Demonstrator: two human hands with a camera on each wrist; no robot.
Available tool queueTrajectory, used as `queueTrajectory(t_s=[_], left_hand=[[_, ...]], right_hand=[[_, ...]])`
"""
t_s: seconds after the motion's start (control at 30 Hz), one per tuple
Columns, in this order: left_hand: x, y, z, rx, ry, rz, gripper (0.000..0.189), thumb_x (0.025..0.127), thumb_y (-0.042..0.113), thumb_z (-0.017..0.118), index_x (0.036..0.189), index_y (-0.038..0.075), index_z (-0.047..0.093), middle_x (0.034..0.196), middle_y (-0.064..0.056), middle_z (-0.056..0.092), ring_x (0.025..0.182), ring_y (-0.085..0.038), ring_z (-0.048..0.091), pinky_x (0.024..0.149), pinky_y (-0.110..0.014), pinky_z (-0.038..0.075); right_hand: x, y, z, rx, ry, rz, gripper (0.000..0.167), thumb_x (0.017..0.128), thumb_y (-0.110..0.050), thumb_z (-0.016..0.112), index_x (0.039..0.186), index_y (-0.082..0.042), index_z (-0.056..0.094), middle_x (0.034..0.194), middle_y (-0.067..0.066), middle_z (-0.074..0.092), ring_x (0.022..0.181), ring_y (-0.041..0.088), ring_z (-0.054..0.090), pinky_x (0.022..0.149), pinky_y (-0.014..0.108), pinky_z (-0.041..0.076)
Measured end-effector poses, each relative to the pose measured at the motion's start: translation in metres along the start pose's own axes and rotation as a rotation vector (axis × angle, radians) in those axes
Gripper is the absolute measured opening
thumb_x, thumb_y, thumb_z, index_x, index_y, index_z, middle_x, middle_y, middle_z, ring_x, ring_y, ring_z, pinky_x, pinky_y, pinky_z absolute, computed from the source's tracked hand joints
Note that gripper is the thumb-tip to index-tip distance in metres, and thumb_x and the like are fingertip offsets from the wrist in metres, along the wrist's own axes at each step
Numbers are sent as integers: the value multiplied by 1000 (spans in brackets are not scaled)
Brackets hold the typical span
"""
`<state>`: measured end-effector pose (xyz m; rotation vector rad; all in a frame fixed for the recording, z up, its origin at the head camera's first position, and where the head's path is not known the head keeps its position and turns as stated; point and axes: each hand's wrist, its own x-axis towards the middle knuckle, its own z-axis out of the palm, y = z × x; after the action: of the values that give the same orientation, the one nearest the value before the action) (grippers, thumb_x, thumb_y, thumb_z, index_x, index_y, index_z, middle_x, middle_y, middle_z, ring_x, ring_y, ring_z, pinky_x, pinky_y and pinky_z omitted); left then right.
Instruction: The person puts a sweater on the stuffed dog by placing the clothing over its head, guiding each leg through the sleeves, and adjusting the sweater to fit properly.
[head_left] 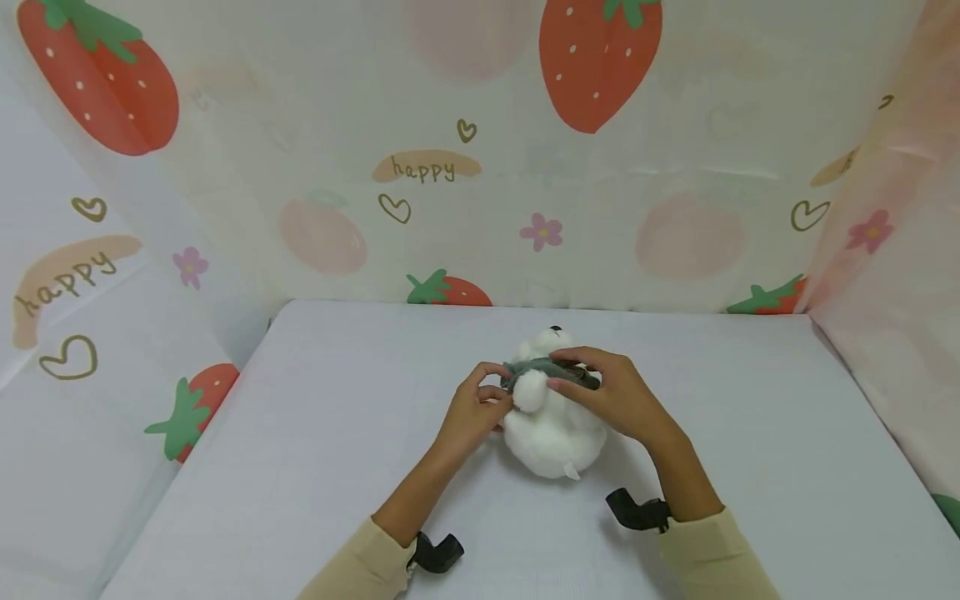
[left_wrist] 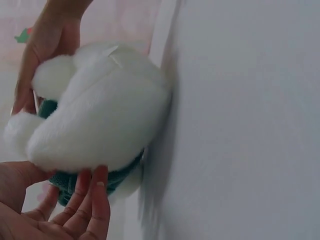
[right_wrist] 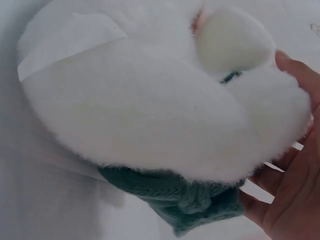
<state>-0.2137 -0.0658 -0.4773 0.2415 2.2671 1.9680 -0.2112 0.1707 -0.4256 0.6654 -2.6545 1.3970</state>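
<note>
A white plush toy animal (head_left: 555, 442) with a small black nose sits on the table, its tag toward me and its nose at the far side. Around its upper body runs a dark green knitted garment (head_left: 547, 366). My left hand (head_left: 477, 408) holds the toy's left side, thumb and fingers around the knit's edge; in the left wrist view those fingers (left_wrist: 100, 207) overlap the green knit. On the other side, my right hand (head_left: 618, 390) grips the knit between thumb and fingers. The right wrist view shows the green knit (right_wrist: 185, 200) beside that hand's fingers.
The white table (head_left: 352, 400) spreads out on both sides of the toy. Behind it hangs a strawberry-printed curtain (head_left: 300, 125), which continues along both sides. A black wrist mount (head_left: 637, 510) sticks out from the right cuff, another (head_left: 440, 552) from the left.
</note>
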Motion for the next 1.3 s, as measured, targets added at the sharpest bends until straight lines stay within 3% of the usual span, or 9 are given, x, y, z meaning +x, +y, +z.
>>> queueTrajectory(t_s=[0.27,0.53,0.67,0.87,1.1,1.3], left_hand=[[1,-3,1,141,24,15,32,94,11,69,124,15,62,89,-7,73,61,-18,66,54,-29,52],[1,-5,3,261,25,67,15,97,17,68,112,12,68,101,-8,72,68,-28,69,58,-28,51],[0,-1,1,220,24,115,11,101,14,63,111,12,63,105,-10,69,73,-31,69,57,-26,50],[-5,12,-1,196,28,205,9,103,11,59,112,12,58,105,-10,69,75,-22,70,56,-26,50],[-12,25,2,292,80,320,9,103,12,59,112,16,60,109,-2,66,80,-15,67,59,-27,54],[-20,33,5,494,133,444,13,99,13,65,112,16,64,107,2,63,91,-13,63,68,-26,53]], right_hand=[[-3,0,-1,-59,-58,18,51,88,-43,79,129,-15,70,131,2,67,124,25,60,102,53,48],[-4,0,-3,-93,-52,34,56,84,-47,81,128,-14,70,129,3,68,122,26,61,102,55,47],[-3,0,1,-129,-23,78,61,83,-56,79,128,-16,70,127,0,69,120,24,62,99,53,49],[-2,-2,10,-229,16,99,75,76,-65,79,131,-15,68,124,-1,70,110,22,66,91,48,52],[1,-11,21,-279,49,126,80,75,-60,84,134,-8,65,119,8,72,106,25,68,88,46,53],[2,-13,24,-297,69,157,82,74,-60,84,133,-8,64,109,10,74,101,25,68,84,45,53]])
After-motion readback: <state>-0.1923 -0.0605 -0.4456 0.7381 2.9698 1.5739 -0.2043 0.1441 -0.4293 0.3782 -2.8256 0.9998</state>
